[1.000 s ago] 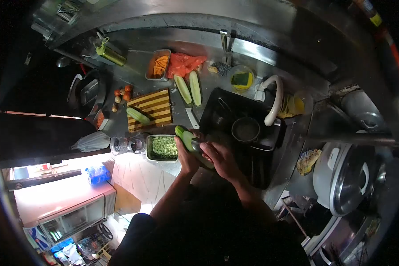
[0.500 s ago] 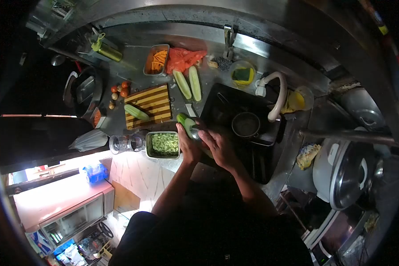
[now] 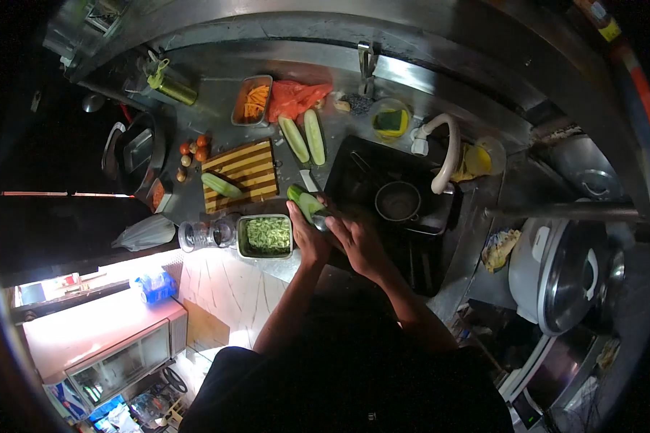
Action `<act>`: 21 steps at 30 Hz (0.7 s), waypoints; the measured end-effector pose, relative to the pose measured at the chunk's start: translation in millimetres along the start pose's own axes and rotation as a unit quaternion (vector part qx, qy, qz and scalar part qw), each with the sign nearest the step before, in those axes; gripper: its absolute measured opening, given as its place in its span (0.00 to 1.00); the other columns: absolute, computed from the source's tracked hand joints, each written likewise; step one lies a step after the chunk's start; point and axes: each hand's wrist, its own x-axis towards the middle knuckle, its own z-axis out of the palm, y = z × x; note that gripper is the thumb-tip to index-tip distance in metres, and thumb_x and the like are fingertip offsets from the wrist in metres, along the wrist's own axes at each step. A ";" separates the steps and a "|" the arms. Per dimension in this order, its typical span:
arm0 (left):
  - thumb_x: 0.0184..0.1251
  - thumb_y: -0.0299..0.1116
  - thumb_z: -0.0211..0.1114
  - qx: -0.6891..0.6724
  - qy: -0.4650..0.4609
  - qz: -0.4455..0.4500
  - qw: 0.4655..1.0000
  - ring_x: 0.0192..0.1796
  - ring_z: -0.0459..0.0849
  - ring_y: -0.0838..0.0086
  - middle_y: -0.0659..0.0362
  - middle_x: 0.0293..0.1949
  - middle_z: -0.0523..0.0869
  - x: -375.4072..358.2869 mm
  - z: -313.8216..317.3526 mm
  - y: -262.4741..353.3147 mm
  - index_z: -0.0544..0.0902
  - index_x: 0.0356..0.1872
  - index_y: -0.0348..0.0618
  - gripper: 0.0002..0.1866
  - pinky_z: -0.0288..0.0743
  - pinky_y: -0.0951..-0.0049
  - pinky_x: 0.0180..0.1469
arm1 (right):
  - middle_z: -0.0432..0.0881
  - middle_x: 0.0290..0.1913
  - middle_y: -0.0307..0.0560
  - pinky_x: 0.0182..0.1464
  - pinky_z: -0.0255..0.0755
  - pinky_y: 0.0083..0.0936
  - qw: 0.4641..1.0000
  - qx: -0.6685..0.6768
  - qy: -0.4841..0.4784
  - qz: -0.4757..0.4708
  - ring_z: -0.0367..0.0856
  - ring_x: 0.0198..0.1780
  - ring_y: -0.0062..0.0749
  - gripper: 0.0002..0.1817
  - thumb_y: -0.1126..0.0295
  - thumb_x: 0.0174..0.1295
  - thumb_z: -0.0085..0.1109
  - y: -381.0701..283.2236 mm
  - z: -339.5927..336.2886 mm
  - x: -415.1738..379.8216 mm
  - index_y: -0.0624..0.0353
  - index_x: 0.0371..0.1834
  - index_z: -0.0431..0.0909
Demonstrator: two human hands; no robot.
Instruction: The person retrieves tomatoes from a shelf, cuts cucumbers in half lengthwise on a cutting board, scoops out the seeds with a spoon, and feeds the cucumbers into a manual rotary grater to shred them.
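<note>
My left hand (image 3: 312, 244) is closed around a cucumber half (image 3: 305, 203), partly peeled and green at its far end. My right hand (image 3: 357, 245) is closed on a shiny metal spoon (image 3: 321, 221) that touches the cucumber's cut side. Most of the spoon is hidden by the fingers. Left of my hands stands a metal container (image 3: 265, 255) with shredded green pieces. A wooden striped cutting board (image 3: 256, 162) bears a pale cucumber piece (image 3: 221, 185). Two cucumber halves (image 3: 294, 140) lie beyond, near a knife (image 3: 309, 180).
To the right is a dark sink (image 3: 354, 162) with a round strainer (image 3: 398, 202) and a curved tap (image 3: 451, 155). A tray of carrot strips (image 3: 255, 99), a red plastic bag (image 3: 296, 98) and tomatoes (image 3: 202, 146) stand at the back. A clear jar (image 3: 195, 236) lies at the left.
My right hand and the spoon have shifted slightly down along the cucumber, baring more of its cut face. The left hand keeps its grip. The whole view has tilted a little.
</note>
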 end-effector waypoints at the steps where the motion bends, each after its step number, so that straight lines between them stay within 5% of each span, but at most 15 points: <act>1: 0.84 0.59 0.32 0.002 0.009 0.005 1.000 0.44 0.80 0.72 0.57 0.41 0.82 -1.8 3.3 1.3 0.76 0.49 0.42 0.32 0.75 0.71 0.51 | 0.85 0.49 0.58 0.53 0.73 0.31 1.000 0.000 0.005 -0.006 0.84 0.47 0.38 0.21 0.61 0.79 0.48 1.4 -0.4 -0.6 0.65 0.63 0.76; 11: 0.80 0.65 0.34 -0.029 -0.009 -0.014 0.999 0.40 0.79 0.69 0.58 0.40 0.80 -1.8 25.0 37.6 0.74 0.47 0.44 0.33 0.75 0.68 0.47 | 0.83 0.32 0.51 0.40 0.74 0.36 0.982 -0.142 0.117 -0.052 0.81 0.33 0.39 0.19 0.56 0.78 0.50 69.6 -5.1 -30.7 0.61 0.53 0.81; 14: 0.81 0.63 0.33 0.016 -0.046 0.002 0.999 0.42 0.80 0.69 0.57 0.42 0.81 4.2 18.7 35.7 0.74 0.49 0.44 0.32 0.75 0.68 0.49 | 0.80 0.28 0.49 0.39 0.73 0.35 0.970 -0.220 0.082 -0.056 0.79 0.29 0.40 0.18 0.57 0.78 0.50 81.5 -11.8 -34.2 0.60 0.51 0.82; 17: 0.82 0.61 0.32 0.063 -0.046 0.019 0.997 0.44 0.80 0.69 0.57 0.43 0.82 0.1 18.3 35.3 0.75 0.50 0.44 0.32 0.75 0.68 0.51 | 0.83 0.32 0.53 0.39 0.73 0.35 0.997 -0.064 0.050 0.015 0.82 0.32 0.45 0.18 0.57 0.78 0.50 14.3 -17.7 -24.7 0.62 0.49 0.83; 21: 0.83 0.59 0.31 0.069 -0.060 0.041 0.995 0.45 0.81 0.70 0.58 0.44 0.83 0.9 17.7 30.4 0.75 0.51 0.43 0.31 0.75 0.69 0.51 | 0.82 0.31 0.54 0.38 0.73 0.34 0.994 -0.038 0.056 -0.084 0.82 0.31 0.42 0.18 0.58 0.78 0.52 -17.6 -13.5 -2.4 0.63 0.47 0.83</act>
